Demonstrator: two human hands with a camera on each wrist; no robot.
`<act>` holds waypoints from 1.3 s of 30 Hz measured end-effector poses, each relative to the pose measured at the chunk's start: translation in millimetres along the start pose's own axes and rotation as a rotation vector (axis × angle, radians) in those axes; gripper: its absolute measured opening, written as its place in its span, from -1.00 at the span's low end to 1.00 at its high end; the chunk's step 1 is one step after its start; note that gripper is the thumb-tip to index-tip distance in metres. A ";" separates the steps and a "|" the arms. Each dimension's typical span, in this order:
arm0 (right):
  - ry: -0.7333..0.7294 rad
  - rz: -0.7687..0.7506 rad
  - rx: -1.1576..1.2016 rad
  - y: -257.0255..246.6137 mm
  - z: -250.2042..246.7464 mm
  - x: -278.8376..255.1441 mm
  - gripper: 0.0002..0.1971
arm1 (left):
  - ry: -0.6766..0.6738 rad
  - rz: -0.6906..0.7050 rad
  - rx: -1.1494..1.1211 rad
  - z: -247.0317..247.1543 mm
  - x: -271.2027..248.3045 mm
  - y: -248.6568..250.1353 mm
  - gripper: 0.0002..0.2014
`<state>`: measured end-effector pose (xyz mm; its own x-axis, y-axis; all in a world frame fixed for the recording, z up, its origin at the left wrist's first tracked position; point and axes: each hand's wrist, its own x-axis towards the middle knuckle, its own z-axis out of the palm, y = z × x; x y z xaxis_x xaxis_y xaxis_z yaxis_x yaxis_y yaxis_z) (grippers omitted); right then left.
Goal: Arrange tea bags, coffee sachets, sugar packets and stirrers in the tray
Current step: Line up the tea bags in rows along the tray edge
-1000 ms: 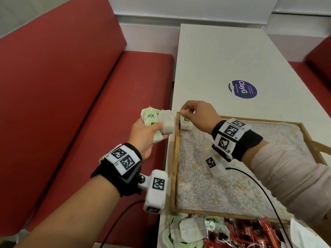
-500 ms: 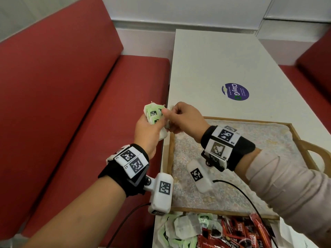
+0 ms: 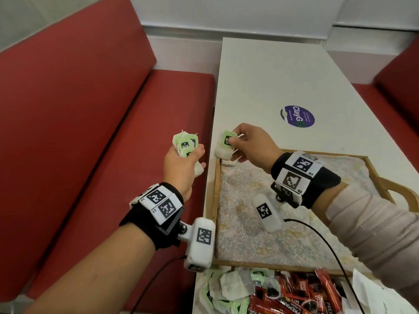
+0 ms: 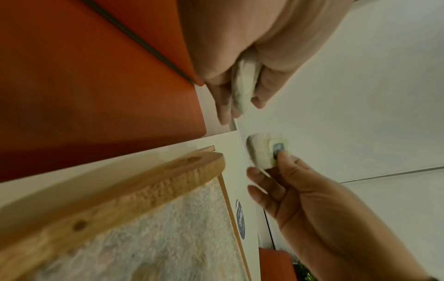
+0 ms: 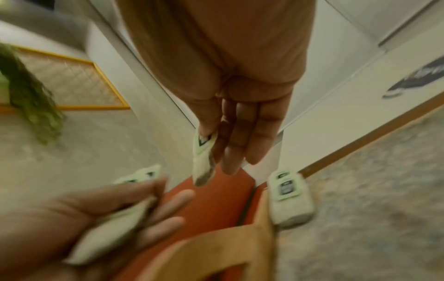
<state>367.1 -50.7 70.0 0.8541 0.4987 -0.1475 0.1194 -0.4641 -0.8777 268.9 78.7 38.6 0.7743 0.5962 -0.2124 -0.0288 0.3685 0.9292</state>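
Note:
My left hand (image 3: 181,159) grips a small bundle of tea bags (image 3: 185,145) with green tags, held over the red seat left of the table. My right hand (image 3: 247,146) pinches one tea bag (image 3: 225,146) by its green tag above the far left corner of the wooden tray (image 3: 216,200). Another tea bag (image 3: 229,163) lies in that tray corner, just under the right hand, and shows as a white bag (image 5: 289,199) in the right wrist view. The held bag (image 5: 203,161) hangs from my thumb and fingers. The left wrist view shows the bundle (image 4: 243,85) between my curled fingers.
A pile of loose tea bags (image 3: 229,288) and red coffee sachets (image 3: 301,293) lies on the white table (image 3: 272,75) in front of the tray. The tray has a floral lining and a side handle (image 3: 401,189). A round purple sticker (image 3: 297,116) is behind it.
My right hand placed one tea bag in the tray corner, reached to the left hand's bundle, and now pulls one bag away toward the tray. The left hand stays put.

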 end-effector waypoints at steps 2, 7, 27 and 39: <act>-0.019 0.038 -0.105 11.9 -4.5 6.2 -0.90 | -0.004 -0.015 -0.004 -2.2 0.1 -1.5 -0.78; -0.168 0.167 -0.209 37.5 -1.8 16.4 -0.95 | -0.029 -0.045 -0.017 -4.8 2.6 -3.5 -0.79; -0.018 0.161 -0.393 58.7 18.1 50.6 -0.77 | -0.078 -0.211 -0.059 -7.9 7.1 -5.9 -0.86; 0.055 -0.086 -0.207 9.9 0.4 16.5 -0.86 | -0.255 -0.322 -0.175 -0.1 1.1 12.1 -0.69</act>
<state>382.2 -46.8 58.7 0.8618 0.5051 -0.0457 0.2898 -0.5644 -0.7730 269.3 83.9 49.5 0.8918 0.2442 -0.3809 0.1498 0.6350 0.7578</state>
